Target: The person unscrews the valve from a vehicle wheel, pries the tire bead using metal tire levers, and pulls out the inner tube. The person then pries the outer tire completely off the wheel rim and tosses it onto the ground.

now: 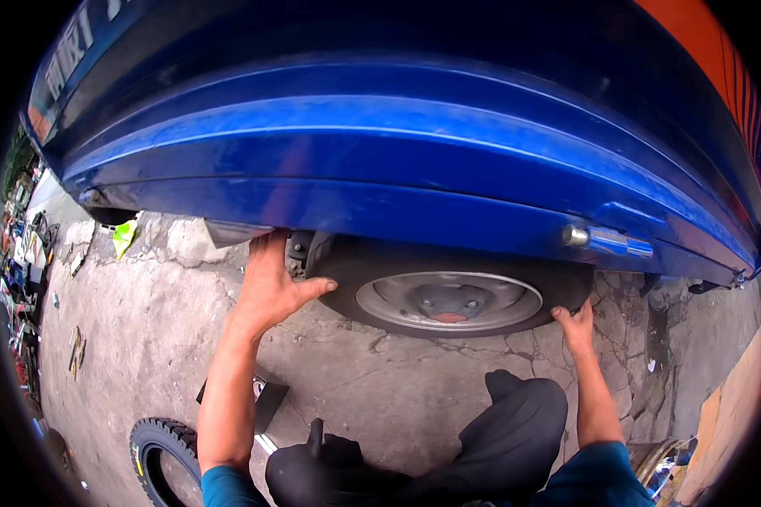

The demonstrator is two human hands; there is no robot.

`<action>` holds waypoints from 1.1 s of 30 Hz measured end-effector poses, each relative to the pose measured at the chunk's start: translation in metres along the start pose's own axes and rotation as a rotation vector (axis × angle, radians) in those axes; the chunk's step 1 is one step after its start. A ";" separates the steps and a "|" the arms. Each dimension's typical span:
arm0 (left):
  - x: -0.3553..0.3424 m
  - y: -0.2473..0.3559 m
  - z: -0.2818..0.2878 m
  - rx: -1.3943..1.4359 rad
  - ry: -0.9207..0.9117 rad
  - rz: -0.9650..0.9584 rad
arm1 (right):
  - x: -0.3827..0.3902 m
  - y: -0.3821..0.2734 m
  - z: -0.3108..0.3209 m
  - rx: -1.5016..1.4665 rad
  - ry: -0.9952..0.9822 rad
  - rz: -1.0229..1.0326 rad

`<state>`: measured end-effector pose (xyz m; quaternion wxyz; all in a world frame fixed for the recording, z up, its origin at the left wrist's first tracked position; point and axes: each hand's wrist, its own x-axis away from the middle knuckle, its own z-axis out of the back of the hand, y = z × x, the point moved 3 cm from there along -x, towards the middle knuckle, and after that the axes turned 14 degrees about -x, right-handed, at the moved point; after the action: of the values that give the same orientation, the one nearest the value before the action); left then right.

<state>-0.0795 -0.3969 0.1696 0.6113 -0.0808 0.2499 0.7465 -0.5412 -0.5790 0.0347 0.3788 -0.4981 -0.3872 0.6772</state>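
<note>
A wheel [448, 297] with a black tyre and a dull silver steel rim sits upright beneath the blue side of a vehicle [330, 152]; its top is hidden by the lower panel. My left hand [271, 287] is open at the wheel's left side. Its thumb stretches onto the tyre's edge, while the other fingers reach up toward the panel's lower edge, their tips partly hidden. On the opposite side, my right hand [576, 328] grips the tyre, thumb against the sidewall and fingers round the outer edge. Bolts show in the rim's middle.
A loose black tyre [154, 452] lies on the cracked concrete at lower left, near a dark box-like object [266, 401] behind my left forearm. A silver cylindrical fitting [577, 237] sticks out from the panel. Yellow-green litter [124, 238] lies farther left. Clutter lines the far left edge.
</note>
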 end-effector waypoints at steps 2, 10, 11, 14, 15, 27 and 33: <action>0.014 -0.020 -0.008 -0.030 -0.003 0.072 | -0.002 -0.008 -0.004 0.273 0.045 0.057; -0.028 0.010 -0.036 0.079 -0.332 -0.024 | -0.073 -0.169 -0.089 0.468 -0.399 -0.001; -0.034 0.026 -0.031 0.048 -0.434 -0.033 | -0.070 -0.160 -0.077 0.394 -0.381 0.065; -0.053 0.042 -0.038 0.140 -0.428 -0.135 | -0.069 -0.133 -0.062 0.186 -0.338 -0.042; -0.057 0.049 -0.038 0.250 -0.337 -0.221 | -0.069 -0.119 -0.054 0.202 -0.304 0.034; -0.008 0.009 -0.012 -0.111 -0.202 -0.036 | -0.010 -0.016 0.000 0.162 0.097 0.152; -0.004 -0.010 -0.035 -0.026 -0.178 0.033 | -0.046 -0.172 -0.097 0.694 -0.238 0.659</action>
<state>-0.0754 -0.4154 0.1387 0.6176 -0.0178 0.1862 0.7639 -0.4154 -0.5350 0.1871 0.2410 -0.3575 -0.0011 0.9023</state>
